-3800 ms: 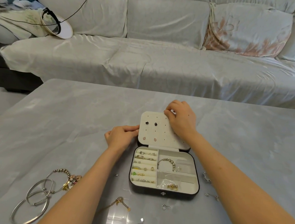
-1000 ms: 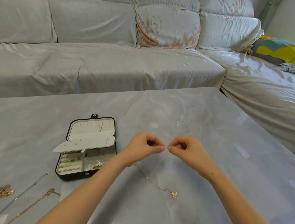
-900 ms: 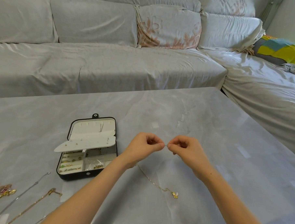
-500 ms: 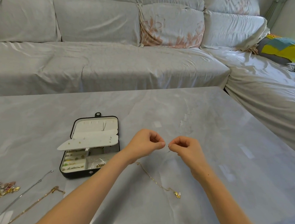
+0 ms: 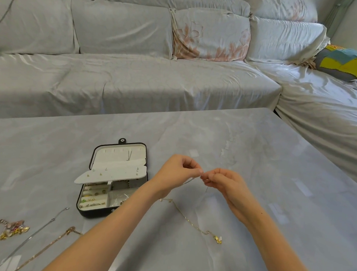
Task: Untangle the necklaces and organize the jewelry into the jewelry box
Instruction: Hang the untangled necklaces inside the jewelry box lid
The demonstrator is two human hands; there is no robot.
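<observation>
- Gold necklace lies strung across the counter, lower centre, pendant end toward the right.
- My left hand and right hand each pinch a fine chain at centre frame, fingertips almost meeting, close enough to work a clasp or knot, I judge; whether it joins the gold one I cannot tell.
- Centre left, the box stands open, ready to receive it.

The grey marble-look table carried an open black jewelry box left of centre. A gold necklace trailed across the middle. At the near left lay a silver chain, a gold chain and a charm bracelet.
</observation>
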